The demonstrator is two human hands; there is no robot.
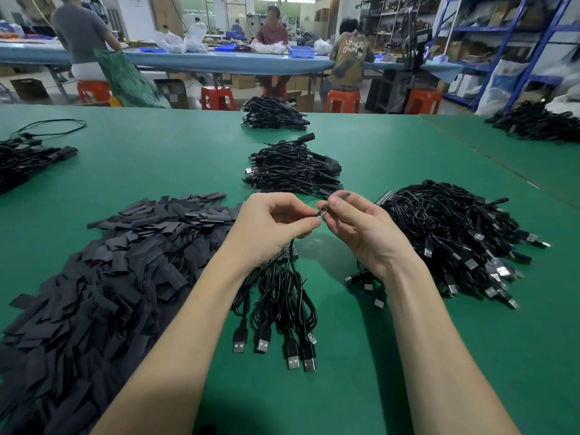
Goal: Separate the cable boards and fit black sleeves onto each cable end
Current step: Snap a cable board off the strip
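My left hand (pixel 273 227) grips a bunch of black USB cables (pixel 279 306) whose plugs hang down onto the green table (pixel 361 356), and its fingertips pinch one small cable board end (pixel 319 214). My right hand (pixel 361 227) pinches a flat black sleeve (pixel 342 195) between thumb and forefinger, its mouth right at that board end. A large heap of loose black sleeves (pixel 103 277) lies to the left. A pile of cables still on their boards (pixel 455 233) sits to the right.
A stack of sleeved cables (pixel 293 171) lies just beyond my hands, another cable stack (pixel 273 114) farther back, more cable piles at the far left (pixel 28 158) and far right (pixel 539 124). People sit on orange stools at a blue bench behind the table.
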